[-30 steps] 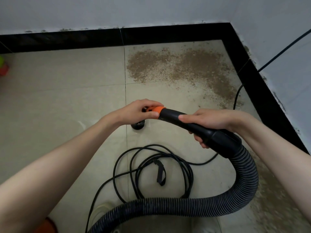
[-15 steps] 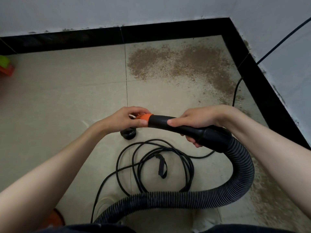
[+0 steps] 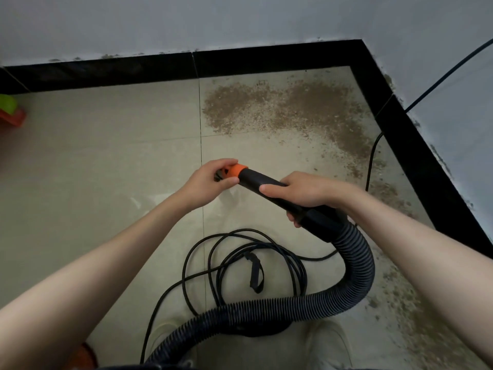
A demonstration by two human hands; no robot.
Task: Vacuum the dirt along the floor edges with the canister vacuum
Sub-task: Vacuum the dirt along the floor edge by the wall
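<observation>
Gone from under my left hand (image 3: 210, 180) is the small black part that was hanging below the hose end a moment ago; now I am closing that grip around the orange collar (image 3: 238, 170) at the tip of the black hose handle (image 3: 262, 186), thumb beneath and fingers curled over the end. What is inside my palm I cannot tell. My right hand (image 3: 306, 193) is wrapping the handle further back, fingers curled around it, holding it up off the floor. I am judging that I am still fitting or adjusting the end, so no suction is reaching the dirt yet. Behind the handle the ribbed hose (image 3: 354, 271) is looping down toward my feet, over the coiled power cord (image 3: 240, 252). Brown dirt (image 3: 288, 108) is lying thick in the corner and trailing along the right-hand edge, against the black skirting (image 3: 266, 56). I am standing on pale floor tiles (image 3: 106, 156); grey walls are meeting at the corner, and a green and orange object (image 3: 10, 110) is sitting at the far left.
</observation>
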